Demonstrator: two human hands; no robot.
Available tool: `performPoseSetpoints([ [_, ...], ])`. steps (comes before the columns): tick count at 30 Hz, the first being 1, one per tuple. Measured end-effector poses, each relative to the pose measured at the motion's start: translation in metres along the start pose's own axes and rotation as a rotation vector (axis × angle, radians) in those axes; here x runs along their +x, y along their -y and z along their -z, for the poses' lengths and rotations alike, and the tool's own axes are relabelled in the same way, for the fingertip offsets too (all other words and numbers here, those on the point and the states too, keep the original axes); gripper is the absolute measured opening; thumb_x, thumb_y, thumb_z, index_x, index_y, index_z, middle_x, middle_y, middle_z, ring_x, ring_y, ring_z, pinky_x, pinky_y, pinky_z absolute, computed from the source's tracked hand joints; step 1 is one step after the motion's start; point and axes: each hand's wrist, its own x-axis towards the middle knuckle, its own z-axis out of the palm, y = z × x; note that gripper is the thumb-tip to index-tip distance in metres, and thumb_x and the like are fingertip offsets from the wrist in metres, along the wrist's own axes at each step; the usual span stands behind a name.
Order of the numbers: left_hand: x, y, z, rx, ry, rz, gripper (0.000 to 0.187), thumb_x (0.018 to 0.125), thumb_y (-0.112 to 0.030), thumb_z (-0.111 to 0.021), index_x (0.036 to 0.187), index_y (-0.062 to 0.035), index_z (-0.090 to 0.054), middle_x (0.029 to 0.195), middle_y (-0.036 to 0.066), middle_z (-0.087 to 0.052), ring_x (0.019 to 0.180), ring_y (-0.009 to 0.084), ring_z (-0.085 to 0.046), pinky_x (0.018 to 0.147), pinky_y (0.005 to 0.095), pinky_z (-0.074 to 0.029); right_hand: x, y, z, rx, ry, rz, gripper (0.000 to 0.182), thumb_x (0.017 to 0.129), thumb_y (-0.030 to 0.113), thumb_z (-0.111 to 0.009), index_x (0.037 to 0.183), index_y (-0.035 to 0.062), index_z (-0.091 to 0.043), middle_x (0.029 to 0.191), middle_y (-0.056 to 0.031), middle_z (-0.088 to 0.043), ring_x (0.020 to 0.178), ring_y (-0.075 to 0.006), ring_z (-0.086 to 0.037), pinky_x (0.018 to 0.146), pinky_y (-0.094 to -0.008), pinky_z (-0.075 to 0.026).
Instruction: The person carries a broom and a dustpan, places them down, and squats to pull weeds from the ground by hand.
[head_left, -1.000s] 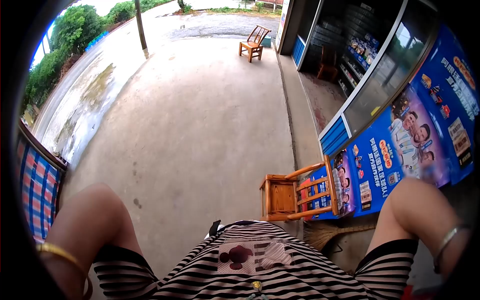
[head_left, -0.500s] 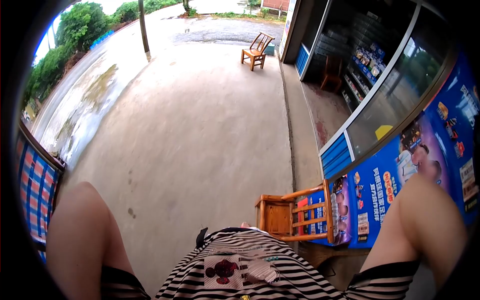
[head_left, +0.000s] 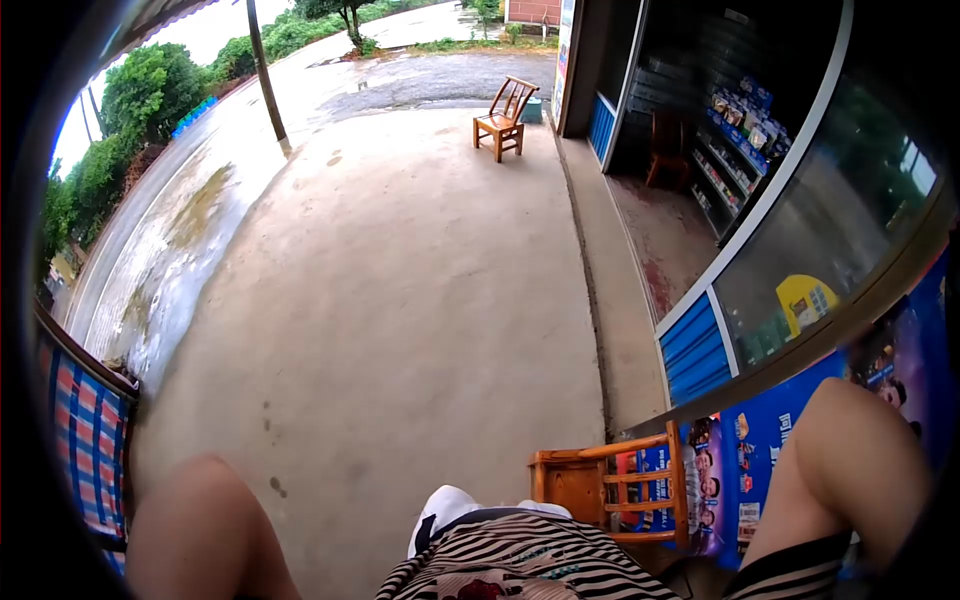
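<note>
Bent arms [head_left: 845,460] flanked a striped shirt [head_left: 530,545].
The nearer wooden chair [head_left: 570,488] appeared lower than before; hands (out of view) open or closed, I couldn't tell.

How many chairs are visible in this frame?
3. The near chair is beside the blue poster, the far chair stands on the concrete, and the third chair is inside the doorway. Others may be hidden in the dark interior.

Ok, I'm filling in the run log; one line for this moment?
hands: both out of view | elbows: bent | near chair: by blue banner | far chair: on concrete
</note>
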Motion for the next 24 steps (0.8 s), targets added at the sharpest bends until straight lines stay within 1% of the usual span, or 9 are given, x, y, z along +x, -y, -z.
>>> performPoseSetpoints([
  [6,-0.032,0.067,0.001,0.038,-0.009,0.003,0.042,0.089,-0.039,-0.051,0.12,-0.0104,-0.054,0.132,0.014,-0.042,0.124,0.0305,-0.038,0.102,0.0515,-0.025,-0.009,-0.07,-0.028,0.001,0.029,0.032,0.056,0.088,0.049,-0.051,0.121,0.0034,-0.049,0.117,-0.0165,-0.056,0.106,-0.0251,-0.054,0.091,-0.0396,-0.041],
  [10,-0.051,0.122,0.019,0.04,0.028,-0.016,0.041,0.089,-0.039,-0.052,0.119,-0.0108,-0.055,0.132,0.013,-0.042,0.124,0.0298,-0.038,0.101,0.0511,-0.026,-0.003,-0.123,-0.065,-0.007,0.009,0.035,0.056,0.088,0.049,-0.051,0.122,0.0036,-0.049,0.118,-0.0163,-0.055,0.107,-0.0252,-0.054,0.092,-0.0401,-0.04],
  [16,-0.079,0.214,0.046,0.006,0.002,-0.011,0.04,0.089,-0.039,-0.052,0.118,-0.0115,-0.055,0.132,0.012,-0.042,0.124,0.0289,-0.038,0.1,0.0505,-0.027,0.011,-0.199,-0.112,-0.015,0.046,0.016,0.056,0.089,0.048,-0.051,0.123,0.004,-0.049,0.12,-0.016,-0.055,0.109,-0.0254,-0.054,0.094,-0.0409,-0.04],
  [21,-0.087,0.275,0.048,-0.065,-0.039,-0.021,0.04,0.089,-0.039,-0.052,0.117,-0.0121,-0.056,0.132,0.011,-0.042,0.123,0.028,-0.038,0.099,0.0501,-0.028,0.015,-0.234,-0.126,-0.025,0.045,-0.003,0.055,0.089,0.048,-0.05,0.124,0.0044,-0.048,0.121,-0.0158,-0.055,0.11,-0.0255,-0.053,0.095,-0.0416,-0.039],
  [24,-0.088,0.303,0.039,-0.104,-0.109,-0.02,0.039,0.089,-0.039,-0.052,0.117,-0.0124,-0.056,0.132,0.01,-0.042,0.123,0.0275,-0.038,0.099,0.0498,-0.029,0.01,-0.251,-0.124,-0.019,0.029,-0.017,0.055,0.089,0.047,-0.05,0.124,0.0046,-0.048,0.122,-0.0157,-0.054,0.111,-0.0256,-0.053,0.096,-0.042,-0.039],
])
